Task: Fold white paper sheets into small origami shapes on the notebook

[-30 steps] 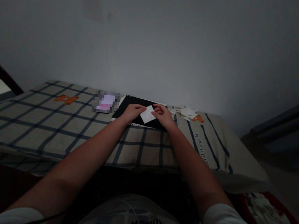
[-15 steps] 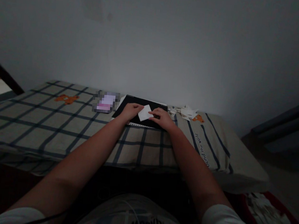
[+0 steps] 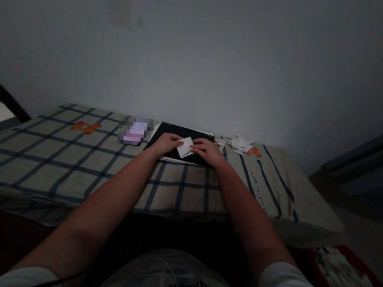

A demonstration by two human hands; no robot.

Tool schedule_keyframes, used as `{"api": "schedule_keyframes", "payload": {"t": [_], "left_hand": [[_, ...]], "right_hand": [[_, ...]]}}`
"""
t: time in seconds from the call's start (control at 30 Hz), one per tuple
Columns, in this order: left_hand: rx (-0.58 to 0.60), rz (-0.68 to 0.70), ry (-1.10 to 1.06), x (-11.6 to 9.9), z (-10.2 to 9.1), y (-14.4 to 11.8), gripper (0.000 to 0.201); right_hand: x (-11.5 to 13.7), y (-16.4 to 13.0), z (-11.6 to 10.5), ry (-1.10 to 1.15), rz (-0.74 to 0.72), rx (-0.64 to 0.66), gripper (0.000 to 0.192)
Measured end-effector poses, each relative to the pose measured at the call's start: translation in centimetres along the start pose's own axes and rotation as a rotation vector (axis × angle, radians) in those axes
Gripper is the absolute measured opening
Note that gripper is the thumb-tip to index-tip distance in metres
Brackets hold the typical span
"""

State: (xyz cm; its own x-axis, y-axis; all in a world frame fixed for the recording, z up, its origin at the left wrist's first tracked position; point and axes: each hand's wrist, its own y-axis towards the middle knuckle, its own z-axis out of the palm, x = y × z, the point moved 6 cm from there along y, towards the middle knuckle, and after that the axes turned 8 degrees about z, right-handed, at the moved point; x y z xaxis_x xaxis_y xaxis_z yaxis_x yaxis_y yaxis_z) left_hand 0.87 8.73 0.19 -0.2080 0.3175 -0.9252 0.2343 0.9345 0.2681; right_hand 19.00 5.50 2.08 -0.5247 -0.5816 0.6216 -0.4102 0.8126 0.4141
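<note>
A small white piece of folded paper lies between my two hands, above a black sheet or notebook cover with holes along its edges. My left hand pinches the paper's left corner between thumb and fingers. On the other side, my right hand has its thumb and fingertips closed on the right corner. A folded layer shows along the paper's lower right edge. White sheets peek out from beneath the black cover.
A checked cloth covers the table. Left of the black cover lies a phone, its screen blurred. Several white paper pieces are heaped at the right. A red bin with paper scraps stands low at the right. The wall rises behind.
The white paper has shifted slightly downward and a folded layer now shows at its lower right. My right fingers have come closer together on its corner.
</note>
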Motion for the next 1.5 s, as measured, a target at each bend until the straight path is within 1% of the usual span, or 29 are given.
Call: {"api": "schedule_keyframes", "payload": {"t": [0.17, 0.33, 0.57, 0.8, 0.9, 0.97, 1.0, 1.1, 1.13, 1.2, 1.3, 1.4, 1.5], "left_hand": [[0.018, 0.020, -0.014, 0.4, 0.2, 0.2, 0.025], [0.032, 0.031, -0.013, 0.5, 0.3, 0.2, 0.025], [0.015, 0.042, 0.005, -0.2, 0.2, 0.0, 0.021], [0.078, 0.085, 0.077, -0.1, 0.4, 0.1, 0.030], [0.081, 0.078, 0.062, 0.0, 0.5, 0.2, 0.031], [0.058, 0.059, 0.024, 0.1, 0.5, 0.2, 0.031], [0.043, 0.049, 0.004, 0.2, 0.5, 0.2, 0.031], [0.006, 0.031, -0.037, 0.4, 0.5, 0.2, 0.030], [0.001, 0.028, -0.048, 0.5, 0.5, 0.2, 0.030], [-0.008, 0.020, -0.076, 0.6, 0.6, 0.3, 0.029], [-0.001, 0.013, -0.089, 0.7, 0.7, 0.3, 0.029], [0.022, 0.045, -0.019, 0.4, 0.9, 0.2, 0.029], [0.041, 0.113, 0.053, -0.1, 1.2, 0.1, 0.032]], "right_hand": [[0.5, -0.1, -0.2, -0.043, -0.031, -0.038, 0.018], [0.2, -0.1, -0.2, -0.057, 0.025, -0.059, 0.010], [0.3, 0.0, -0.4, 0.071, 0.081, -0.052, 0.011], [-0.8, 0.1, -0.4, 0.192, 0.187, -0.044, 0.016], [-1.3, 0.1, -0.5, 0.188, 0.232, -0.073, 0.017], [-1.1, 0.0, -0.6, 0.135, 0.203, -0.116, 0.016], [-0.8, -0.1, -0.7, 0.093, 0.159, -0.134, 0.014], [0.8, -0.3, -0.6, -0.053, -0.033, -0.139, 0.010], [1.3, -0.5, -0.5, -0.098, -0.087, -0.131, 0.012], [1.8, -0.6, -0.2, -0.174, -0.147, -0.113, 0.020], [1.7, -0.5, 0.2, -0.262, -0.137, -0.104, 0.026], [1.2, -0.4, 0.4, -0.324, -0.113, -0.106, 0.021], [0.9, -0.2, 0.7, -0.338, -0.119, -0.097, 0.021]]}}
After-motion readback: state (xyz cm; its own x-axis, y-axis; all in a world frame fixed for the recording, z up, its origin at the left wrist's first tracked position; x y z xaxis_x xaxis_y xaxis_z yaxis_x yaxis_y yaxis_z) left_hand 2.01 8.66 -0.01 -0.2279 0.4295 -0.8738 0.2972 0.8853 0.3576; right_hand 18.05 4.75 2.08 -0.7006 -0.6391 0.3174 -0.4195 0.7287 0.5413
